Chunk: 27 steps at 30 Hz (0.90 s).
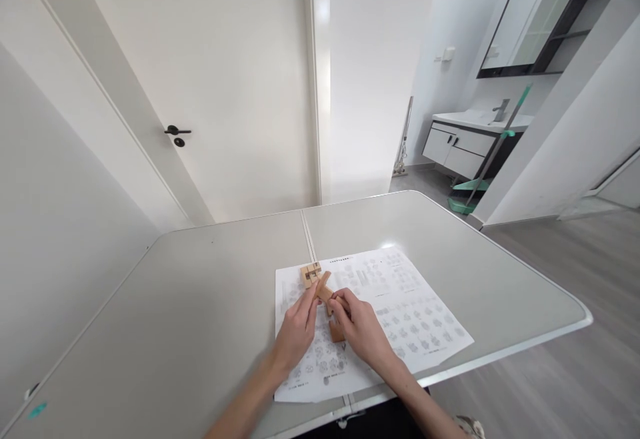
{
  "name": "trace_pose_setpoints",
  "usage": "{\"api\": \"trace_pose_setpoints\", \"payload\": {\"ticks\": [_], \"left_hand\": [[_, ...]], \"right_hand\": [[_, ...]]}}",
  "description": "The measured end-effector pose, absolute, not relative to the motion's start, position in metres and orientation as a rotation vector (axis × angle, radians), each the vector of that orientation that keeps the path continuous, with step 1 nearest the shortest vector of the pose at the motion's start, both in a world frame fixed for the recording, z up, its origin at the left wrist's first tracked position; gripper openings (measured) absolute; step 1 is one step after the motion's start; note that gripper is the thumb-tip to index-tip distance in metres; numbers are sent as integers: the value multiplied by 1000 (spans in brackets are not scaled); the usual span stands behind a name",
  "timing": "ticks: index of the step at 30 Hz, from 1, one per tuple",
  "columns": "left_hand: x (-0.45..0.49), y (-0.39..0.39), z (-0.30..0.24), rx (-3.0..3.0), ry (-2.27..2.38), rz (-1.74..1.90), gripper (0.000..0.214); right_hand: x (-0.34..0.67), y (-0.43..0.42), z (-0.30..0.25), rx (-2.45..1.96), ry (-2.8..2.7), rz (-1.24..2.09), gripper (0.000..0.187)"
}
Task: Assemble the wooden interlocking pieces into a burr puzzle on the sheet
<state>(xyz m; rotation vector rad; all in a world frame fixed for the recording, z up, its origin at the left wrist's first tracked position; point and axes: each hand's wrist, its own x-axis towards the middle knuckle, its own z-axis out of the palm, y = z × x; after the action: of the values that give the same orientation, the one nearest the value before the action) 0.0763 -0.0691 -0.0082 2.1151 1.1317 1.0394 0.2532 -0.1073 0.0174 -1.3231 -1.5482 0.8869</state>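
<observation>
Nearest, over the printed sheet (400, 305) on the worktop (175, 305), the left hand (295, 332) and right hand (363, 329) each had a grip clamped on 1 wooden puzzle bar (324, 287), probably light, stiff and best pinched mid-length, with a notched block cluster (310, 273) just beyond.

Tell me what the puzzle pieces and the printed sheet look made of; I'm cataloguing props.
Puzzle pieces: apparently unfinished light wood, tan and matte, cut in square notched blocks. Printed sheet: thin white paper, flat on the table, covered in small grey diagrams.
</observation>
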Motion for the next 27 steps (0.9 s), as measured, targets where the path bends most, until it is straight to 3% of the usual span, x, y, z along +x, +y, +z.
{"api": "trace_pose_setpoints", "payload": {"ticks": [10, 27], "left_hand": [[73, -67, 3, 2142, 1233, 1226, 44], [82, -74, 7, 2141, 1043, 1207, 46]], "right_hand": [[253, -114, 27, -1078, -1428, 1237, 35], [241, -115, 29, -1140, -1414, 1089, 35]]}}
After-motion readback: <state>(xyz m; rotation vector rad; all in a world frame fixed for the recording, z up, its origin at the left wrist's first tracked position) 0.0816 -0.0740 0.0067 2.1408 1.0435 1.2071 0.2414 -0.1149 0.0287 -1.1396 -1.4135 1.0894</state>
